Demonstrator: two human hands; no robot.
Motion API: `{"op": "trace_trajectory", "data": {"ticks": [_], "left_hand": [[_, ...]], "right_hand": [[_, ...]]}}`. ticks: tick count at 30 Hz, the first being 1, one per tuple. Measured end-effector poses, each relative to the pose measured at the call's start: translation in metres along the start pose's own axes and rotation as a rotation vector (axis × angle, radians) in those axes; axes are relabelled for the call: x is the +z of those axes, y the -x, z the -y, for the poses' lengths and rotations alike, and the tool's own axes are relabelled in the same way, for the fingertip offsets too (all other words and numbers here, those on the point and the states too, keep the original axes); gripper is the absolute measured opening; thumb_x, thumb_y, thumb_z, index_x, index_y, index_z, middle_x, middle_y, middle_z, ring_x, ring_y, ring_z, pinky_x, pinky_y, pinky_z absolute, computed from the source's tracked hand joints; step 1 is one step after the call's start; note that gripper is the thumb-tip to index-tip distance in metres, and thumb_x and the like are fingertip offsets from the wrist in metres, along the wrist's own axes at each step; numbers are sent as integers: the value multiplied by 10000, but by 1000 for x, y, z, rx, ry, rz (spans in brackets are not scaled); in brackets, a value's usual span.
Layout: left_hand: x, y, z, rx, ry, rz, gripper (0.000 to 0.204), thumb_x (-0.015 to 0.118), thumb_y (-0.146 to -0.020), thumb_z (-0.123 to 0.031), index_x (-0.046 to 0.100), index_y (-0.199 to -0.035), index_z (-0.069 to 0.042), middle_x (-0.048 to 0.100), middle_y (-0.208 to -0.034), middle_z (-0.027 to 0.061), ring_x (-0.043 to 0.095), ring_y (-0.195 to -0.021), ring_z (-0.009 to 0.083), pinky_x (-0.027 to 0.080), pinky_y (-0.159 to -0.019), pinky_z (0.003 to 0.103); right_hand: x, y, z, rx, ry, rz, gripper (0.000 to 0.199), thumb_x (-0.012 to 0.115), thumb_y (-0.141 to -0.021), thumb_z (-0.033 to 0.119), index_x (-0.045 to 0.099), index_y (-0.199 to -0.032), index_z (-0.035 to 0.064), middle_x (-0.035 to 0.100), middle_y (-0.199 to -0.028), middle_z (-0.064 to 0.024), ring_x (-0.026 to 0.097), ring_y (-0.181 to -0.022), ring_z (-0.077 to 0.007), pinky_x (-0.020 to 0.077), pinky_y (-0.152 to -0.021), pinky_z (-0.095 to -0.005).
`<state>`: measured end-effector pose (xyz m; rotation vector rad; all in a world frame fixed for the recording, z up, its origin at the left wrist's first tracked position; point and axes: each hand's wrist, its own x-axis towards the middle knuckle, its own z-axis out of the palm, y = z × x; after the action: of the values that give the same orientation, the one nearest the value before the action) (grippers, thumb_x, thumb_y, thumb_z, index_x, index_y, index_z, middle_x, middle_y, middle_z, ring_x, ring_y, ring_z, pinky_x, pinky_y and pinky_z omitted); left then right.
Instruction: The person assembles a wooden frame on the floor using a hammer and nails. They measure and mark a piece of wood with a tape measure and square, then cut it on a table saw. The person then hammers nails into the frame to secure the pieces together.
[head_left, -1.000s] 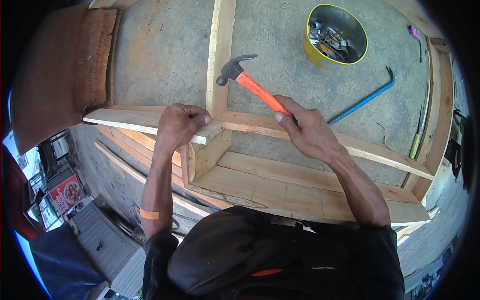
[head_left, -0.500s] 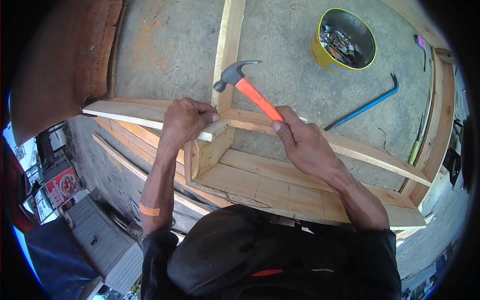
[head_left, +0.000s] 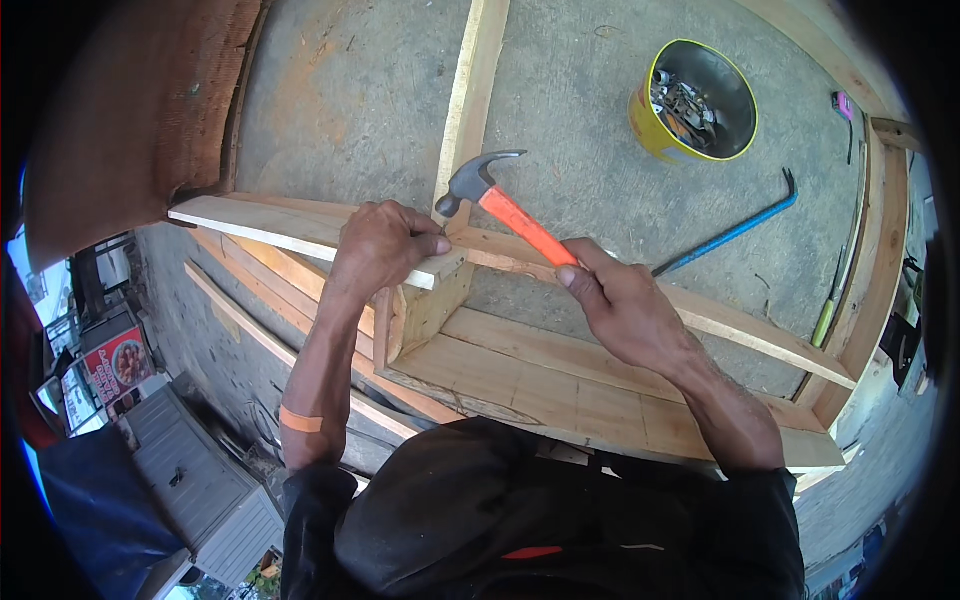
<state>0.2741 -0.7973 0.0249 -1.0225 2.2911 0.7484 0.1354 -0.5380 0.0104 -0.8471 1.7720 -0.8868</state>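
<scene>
My right hand [head_left: 635,315] is wrapped round the orange handle of a claw hammer [head_left: 525,225]. Its dark striking face hangs just above the fingertips of my left hand [head_left: 385,245]. Those fingers pinch a thin nail [head_left: 445,230], mostly hidden by the thumb, at the end of a pale wooden board [head_left: 275,226]. The left palm rests against this board. Under the board end stands a short upright wood block [head_left: 432,310], part of a wooden frame [head_left: 540,380] close to my body. A long timber rail [head_left: 750,330] runs off to the right.
Beyond the frame, a yellow bucket [head_left: 645,125] with metal hardware stands on the concrete floor. A blue pry bar [head_left: 730,230] leans on the rail. At right lie a green-handled tool [head_left: 825,322] and a pink tape measure [head_left: 842,102]. Loose wood strips [head_left: 240,310] lie at left.
The hammer head has come down closer to the nail and my left fingertips. The whole view has shifted slightly, so the bucket and floor appear lower. Both hands keep their grips.
</scene>
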Motion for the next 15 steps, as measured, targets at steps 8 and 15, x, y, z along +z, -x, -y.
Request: {"op": "trace_trajectory", "data": {"ticks": [8,15], "left_hand": [[44,81,29,118,193,-968,401,803,-909,-247,596,-1077,53,581,-942,122,585,-899,246,491,-832,407],[94,107,32,-360,240,-431,551,839,-835,-255,498,-1156,37,700,-967,326,704,-933,482,558,-797,507]], "right_hand": [[1,-7,4,19,-129,-238,335,482,-1109,334,557,-1306,74,483,-664,-73,545,-632,-155,429,-597,-366],[-36,-12,18,120,-607,-306,328,459,-1116,318,485,-1309,55,501,-666,-60,517,-567,-136,410,-509,-370]]}}
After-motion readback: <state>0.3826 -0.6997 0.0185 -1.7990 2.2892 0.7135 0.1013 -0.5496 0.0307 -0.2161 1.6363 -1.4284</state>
